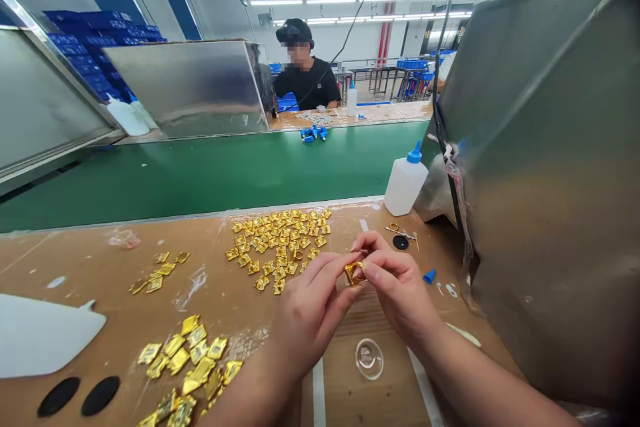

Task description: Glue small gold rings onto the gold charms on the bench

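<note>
Both my hands meet over the brown work surface around one small shiny gold piece [353,273]. My left hand [315,300] pinches it from the left between thumb and fingers. My right hand [395,280] closes on its right side with thumb and fingertips. The piece looks squarish with an opening, but fingers cover part of it. Behind my hands lies a spread of many small gold pieces [280,237]. Larger gold pieces [180,360] are heaped at the lower left, near my left forearm. A small clear round dish [369,359] sits below my hands.
A white bottle with a blue cap [406,180] stands at the right, beside a large metal panel [545,167]. Beyond the table runs a green belt [225,177], with blue parts [314,133] on it. Across it sits a person in black [310,80]. Black discs [100,395] lie lower left.
</note>
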Demonstrator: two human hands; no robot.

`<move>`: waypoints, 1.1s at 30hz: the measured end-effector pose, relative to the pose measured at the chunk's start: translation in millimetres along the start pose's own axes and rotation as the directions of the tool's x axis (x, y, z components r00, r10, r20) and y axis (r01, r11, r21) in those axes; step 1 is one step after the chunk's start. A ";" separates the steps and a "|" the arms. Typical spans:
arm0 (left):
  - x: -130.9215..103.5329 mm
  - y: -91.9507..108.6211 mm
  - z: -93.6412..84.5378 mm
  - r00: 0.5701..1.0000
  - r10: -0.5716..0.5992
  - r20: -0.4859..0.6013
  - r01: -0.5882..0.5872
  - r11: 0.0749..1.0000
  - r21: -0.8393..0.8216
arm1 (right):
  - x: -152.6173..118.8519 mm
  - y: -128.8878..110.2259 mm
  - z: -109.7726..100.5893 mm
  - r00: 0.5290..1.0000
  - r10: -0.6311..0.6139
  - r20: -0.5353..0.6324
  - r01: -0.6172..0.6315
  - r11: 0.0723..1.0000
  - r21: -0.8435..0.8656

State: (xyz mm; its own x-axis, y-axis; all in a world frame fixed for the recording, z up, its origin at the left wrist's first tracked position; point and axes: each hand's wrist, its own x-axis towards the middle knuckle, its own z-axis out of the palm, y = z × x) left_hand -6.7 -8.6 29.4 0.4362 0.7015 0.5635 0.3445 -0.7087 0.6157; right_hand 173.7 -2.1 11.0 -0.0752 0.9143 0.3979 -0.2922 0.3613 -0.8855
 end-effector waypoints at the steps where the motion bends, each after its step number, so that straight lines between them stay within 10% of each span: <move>1: 0.6 -0.3 -0.5 1.000 0.020 -0.007 -0.020 0.999 0.026 | 0.9 -0.8 -0.5 1.000 0.020 -0.001 -0.020 1.000 0.006; 11: 2.0 -7.6 -0.1 0.997 0.065 -0.031 -0.061 0.991 0.116 | 6.8 -2.4 -6.0 0.996 0.086 -0.014 -0.088 0.987 -0.131; 33: -5.4 -4.7 -8.3 0.956 0.283 -0.083 -0.227 0.886 0.404 | 7.6 -9.2 5.1 0.953 0.236 0.189 -0.272 0.941 0.200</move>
State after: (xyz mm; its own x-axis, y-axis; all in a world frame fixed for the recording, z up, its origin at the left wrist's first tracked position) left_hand -17.6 -8.5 28.1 0.4452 0.4760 0.7585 0.5417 -0.8176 0.1952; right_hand 170.9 0.5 23.5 -0.3209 0.9221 0.2162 -0.4453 0.0545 -0.8937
